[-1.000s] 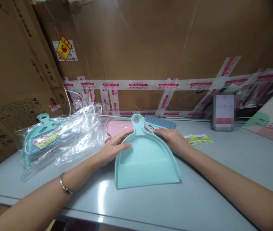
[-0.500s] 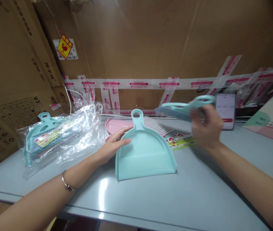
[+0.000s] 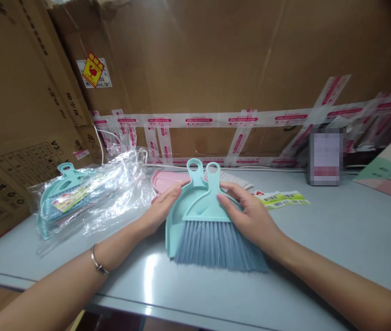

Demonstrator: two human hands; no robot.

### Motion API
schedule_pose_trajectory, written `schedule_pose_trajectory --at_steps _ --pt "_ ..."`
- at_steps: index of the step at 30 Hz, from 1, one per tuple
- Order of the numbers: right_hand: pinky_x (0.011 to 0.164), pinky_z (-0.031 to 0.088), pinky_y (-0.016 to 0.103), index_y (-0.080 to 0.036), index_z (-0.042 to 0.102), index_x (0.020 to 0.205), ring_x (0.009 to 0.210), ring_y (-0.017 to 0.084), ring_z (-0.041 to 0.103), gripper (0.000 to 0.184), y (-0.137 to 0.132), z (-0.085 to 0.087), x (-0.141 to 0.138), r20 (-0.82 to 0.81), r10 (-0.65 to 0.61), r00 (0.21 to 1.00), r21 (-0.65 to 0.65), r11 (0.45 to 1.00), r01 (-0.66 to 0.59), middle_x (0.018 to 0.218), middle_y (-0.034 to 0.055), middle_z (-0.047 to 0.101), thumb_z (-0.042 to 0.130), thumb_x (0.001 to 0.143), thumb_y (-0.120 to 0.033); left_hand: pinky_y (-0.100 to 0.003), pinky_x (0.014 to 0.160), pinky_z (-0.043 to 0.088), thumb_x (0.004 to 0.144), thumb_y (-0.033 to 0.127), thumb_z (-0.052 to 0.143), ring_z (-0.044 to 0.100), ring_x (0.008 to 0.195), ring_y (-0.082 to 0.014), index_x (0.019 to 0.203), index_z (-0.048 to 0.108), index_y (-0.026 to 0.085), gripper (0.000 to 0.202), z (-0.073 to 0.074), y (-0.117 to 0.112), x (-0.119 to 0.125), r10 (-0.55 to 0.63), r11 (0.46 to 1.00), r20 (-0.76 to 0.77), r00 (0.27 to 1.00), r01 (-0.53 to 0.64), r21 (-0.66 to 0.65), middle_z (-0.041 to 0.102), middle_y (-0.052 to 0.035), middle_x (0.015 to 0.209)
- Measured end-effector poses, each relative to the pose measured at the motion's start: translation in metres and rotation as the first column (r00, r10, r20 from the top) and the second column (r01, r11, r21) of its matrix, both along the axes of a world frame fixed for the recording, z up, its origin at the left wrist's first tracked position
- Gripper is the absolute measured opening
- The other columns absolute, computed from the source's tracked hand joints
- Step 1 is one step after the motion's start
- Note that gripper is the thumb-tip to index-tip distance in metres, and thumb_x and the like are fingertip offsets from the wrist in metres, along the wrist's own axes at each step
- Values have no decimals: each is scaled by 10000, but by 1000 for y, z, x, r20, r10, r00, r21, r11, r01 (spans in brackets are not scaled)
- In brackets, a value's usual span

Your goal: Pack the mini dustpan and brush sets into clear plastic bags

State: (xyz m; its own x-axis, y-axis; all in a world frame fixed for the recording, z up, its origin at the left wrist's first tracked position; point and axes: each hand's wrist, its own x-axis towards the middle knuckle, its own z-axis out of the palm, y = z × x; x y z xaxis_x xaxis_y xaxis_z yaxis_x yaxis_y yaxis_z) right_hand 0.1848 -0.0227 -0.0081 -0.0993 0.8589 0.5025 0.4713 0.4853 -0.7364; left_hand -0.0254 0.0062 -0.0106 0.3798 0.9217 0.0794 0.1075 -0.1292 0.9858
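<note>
A person at a grey table (image 3: 336, 230) sets a teal hand brush (image 3: 212, 220) into a matching teal dustpan (image 3: 174, 216), the two looped handles lying side by side and pointing away toward a taped cardboard wall. The right hand (image 3: 250, 218) lies flat on the brush's right shoulder, fingers spread and pressing rather than gripping; the left hand (image 3: 159, 211), also open, steadies the pan's left rim. The blue-grey bristles fan out past the pan's front lip (they overhang it on the right). To seat the pair neatly, the brush probably wants nudging left until its handle loop sits over the pan's. Behind lie a pink dustpan (image 3: 166, 179), printed labels (image 3: 283, 198) and, at left, a bagged set (image 3: 67, 197) in clear plastic.
</note>
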Motion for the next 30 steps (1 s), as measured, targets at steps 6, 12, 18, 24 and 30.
schedule_pose_trajectory --at_steps 6,12,18,24,30 --pt "879 464 456 -216 522 1145 1071 280 576 324 13 -25 -6 246 10 969 76 997 -29 1150 111 626 404 889 -376 -384 1016 390 794 445 607 486 1216 -256 1270 495 255 525 2 -2 3 -100 994 -58 993 102 36 520 -29 1342" --pt "717 501 342 -239 522 1113 818 203 624 287 7 -2 4 105 -36 994 56 998 30 910 52 656 416 896 -395 -361 1022 377 829 448 557 478 1221 -240 1270 501 249 487 3 -3 2 -84 995 -65 994 87 48 528 -27 1331" --pt "724 496 346 -232 533 1113 852 222 632 277 12 -4 11 202 -119 972 180 980 83 957 64 665 434 897 -373 -363 1017 378 845 485 514 483 1213 -238 1272 504 250 488 1 -2 2 -110 993 -66 992 113 43 535 -28 1324" --pt "825 470 418 -161 515 1166 965 263 599 328 20 -18 -2 399 -227 888 345 935 84 1057 122 645 365 935 -339 -367 994 388 785 394 629 495 1190 -250 1278 484 215 545 1 -1 5 -172 983 -61 983 175 52 538 -66 1307" --pt "789 451 415 -150 457 1196 903 262 552 331 18 -16 -5 380 -335 862 413 896 165 1036 136 602 391 922 -323 -395 993 387 758 380 655 509 1173 -259 1255 510 179 555 -1 -3 11 -148 989 -19 989 148 6 555 -93 1282"
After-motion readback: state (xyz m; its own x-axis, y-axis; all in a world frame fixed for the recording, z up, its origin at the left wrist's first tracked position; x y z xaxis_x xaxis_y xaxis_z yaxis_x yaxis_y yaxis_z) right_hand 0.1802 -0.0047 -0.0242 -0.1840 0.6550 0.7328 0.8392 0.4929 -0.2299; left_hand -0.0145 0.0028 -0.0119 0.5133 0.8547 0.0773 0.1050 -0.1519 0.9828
